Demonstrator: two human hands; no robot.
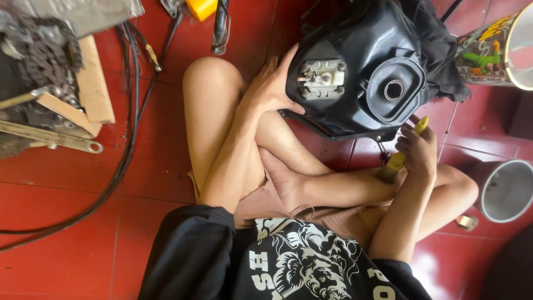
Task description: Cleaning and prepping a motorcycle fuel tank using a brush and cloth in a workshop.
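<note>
The fuel tank (361,72) is black, the tool handle (401,156) yellow, the floor tiles (83,239) red, the shirt (288,266) black with white print.

Tank (361,72) sits ahead of the crossed legs on the floor (66,233), left hand (269,83) against its left side, right hand (417,153) just below its right edge; cables (130,111) and engine parts (33,66) lie left, two buckets (508,189) right.

Glossy red floor tiles (66,244) with thin pale grout lines fill the scene and catch soft daylight, brightest at the lower right. On these tiles, black cables (125,161) curve along the left; beyond them lies a wooden board (95,83). Right of the cables, far across the tiles, stands a grey bucket (506,190).
</note>
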